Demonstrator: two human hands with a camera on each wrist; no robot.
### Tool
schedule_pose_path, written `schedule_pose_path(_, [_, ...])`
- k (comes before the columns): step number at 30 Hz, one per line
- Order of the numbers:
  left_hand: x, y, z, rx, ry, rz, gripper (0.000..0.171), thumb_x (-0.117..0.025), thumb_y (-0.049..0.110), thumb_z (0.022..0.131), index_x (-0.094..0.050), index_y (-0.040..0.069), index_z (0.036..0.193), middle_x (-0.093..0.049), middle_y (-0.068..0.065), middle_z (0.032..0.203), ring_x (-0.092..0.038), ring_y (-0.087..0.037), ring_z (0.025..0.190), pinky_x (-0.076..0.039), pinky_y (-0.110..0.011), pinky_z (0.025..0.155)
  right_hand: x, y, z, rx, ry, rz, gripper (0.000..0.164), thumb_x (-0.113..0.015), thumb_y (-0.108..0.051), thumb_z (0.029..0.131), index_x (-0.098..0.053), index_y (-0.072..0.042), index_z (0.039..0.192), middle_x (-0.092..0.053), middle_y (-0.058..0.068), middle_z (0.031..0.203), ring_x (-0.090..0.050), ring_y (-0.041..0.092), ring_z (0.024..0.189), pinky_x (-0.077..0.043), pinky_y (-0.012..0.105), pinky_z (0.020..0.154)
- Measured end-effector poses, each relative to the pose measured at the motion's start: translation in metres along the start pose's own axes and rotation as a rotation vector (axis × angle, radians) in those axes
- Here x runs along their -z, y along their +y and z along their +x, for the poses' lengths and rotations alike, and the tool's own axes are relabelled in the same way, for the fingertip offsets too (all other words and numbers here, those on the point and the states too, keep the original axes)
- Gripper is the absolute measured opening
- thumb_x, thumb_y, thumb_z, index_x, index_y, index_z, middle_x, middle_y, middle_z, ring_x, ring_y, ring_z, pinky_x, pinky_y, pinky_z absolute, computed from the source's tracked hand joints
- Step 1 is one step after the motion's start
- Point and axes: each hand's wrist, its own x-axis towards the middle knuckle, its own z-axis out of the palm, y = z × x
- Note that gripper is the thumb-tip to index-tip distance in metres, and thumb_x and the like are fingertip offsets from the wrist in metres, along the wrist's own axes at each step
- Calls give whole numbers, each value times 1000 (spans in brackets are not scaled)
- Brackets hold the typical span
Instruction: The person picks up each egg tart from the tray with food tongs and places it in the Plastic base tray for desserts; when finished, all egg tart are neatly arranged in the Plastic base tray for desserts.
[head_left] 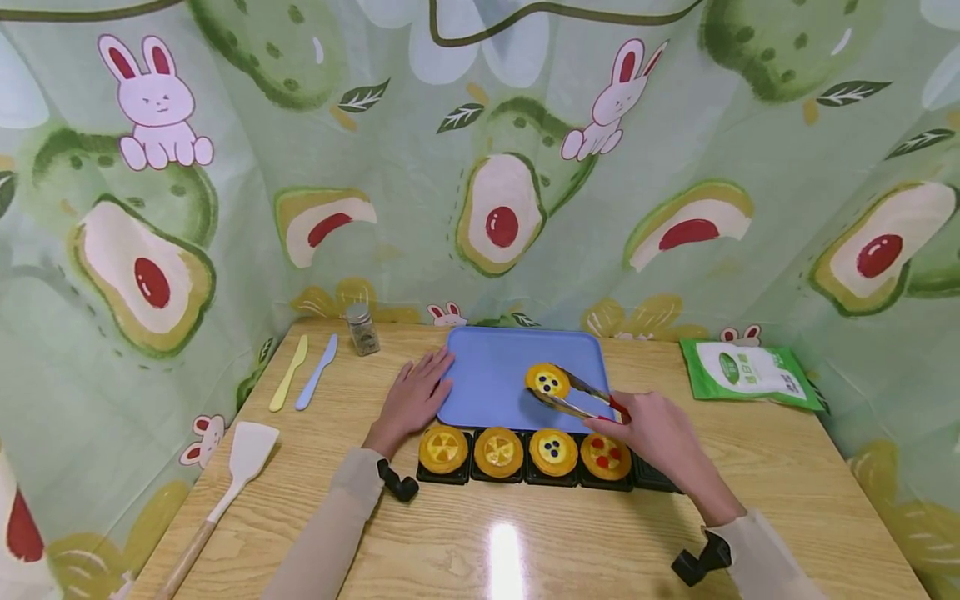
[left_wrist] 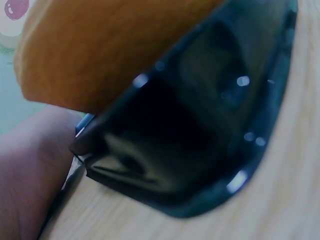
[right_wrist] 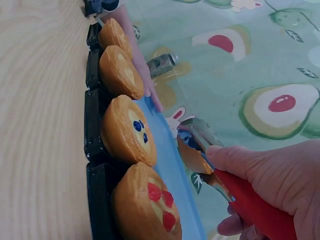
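Observation:
My right hand (head_left: 651, 432) grips red-handled metal tongs (head_left: 577, 407). Between the tong tips is an egg tart with blueberries (head_left: 547, 381), held over the blue tray (head_left: 483, 375). In the right wrist view, the thumb presses along the red handle (right_wrist: 255, 205) and the tart (right_wrist: 192, 156) shows edge-on. My left hand (head_left: 416, 396) lies with extended fingers against the tray's left edge. Several tarts sit in black holders along the tray's near side: two with yellow wedges, one with blueberries (head_left: 553, 452), one with red berries (head_left: 606, 457). A tart (left_wrist: 100, 55) in its holder (left_wrist: 170, 145) fills the left wrist view.
Left of the tray lie a yellow knife (head_left: 289, 373), a blue knife (head_left: 317, 372) and a white spatula (head_left: 240, 467). A small shaker jar (head_left: 363, 330) stands at the back. A green-white packet (head_left: 750, 372) lies back right. Another black holder (head_left: 651, 475) is partly behind my right hand.

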Motion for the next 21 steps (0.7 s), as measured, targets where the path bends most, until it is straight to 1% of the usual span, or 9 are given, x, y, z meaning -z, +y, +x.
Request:
schedule_pose_path(5, [0, -1, 0, 9, -13, 11, 60, -30, 51, 113, -24, 27, 168, -17, 8, 174, -16, -23, 161, -7, -53, 129, 6, 1, -16, -10, 15, -7, 50, -83, -50, 87, -47, -19, 69, -34, -8, 56, -32, 10, 46, -21, 25, 47])
schedule_pose_path(8, [1, 0, 1, 9, -16, 9, 60, -30, 51, 113, -24, 27, 168, -17, 8, 174, -16, -23, 161, -8, -53, 129, 11, 1, -27, -34, 26, 2, 50, -83, -47, 87, -46, -19, 69, -34, -8, 56, -32, 9, 48, -22, 25, 48])
schedule_pose_path(12, [1, 0, 1, 3, -7, 3, 60, -31, 50, 113, -26, 26, 168, -19, 6, 174, -18, -25, 161, -9, -55, 128, 22, 2, -44, -101, 9, 19, 51, -81, -50, 89, -46, -18, 69, -36, -6, 57, -34, 11, 49, -24, 25, 49])
schedule_pose_path(16, [0, -1, 1, 9, -14, 9, 60, -30, 51, 113, -24, 28, 168, -17, 7, 174, -17, -24, 161, -8, -54, 129, 31, 5, -62, -180, -17, 31, 50, -77, -56, 90, -51, -17, 71, -40, -4, 59, -36, 13, 51, -26, 26, 50])
schedule_pose_path(21, [0, -1, 1, 11, -8, 6, 60, -30, 51, 113, -25, 27, 168, -18, 7, 174, -17, -24, 161, -8, -54, 129, 38, 11, -80, -249, -22, 16, 50, -75, -61, 89, -58, -17, 74, -44, -4, 61, -39, 14, 54, -28, 29, 51])
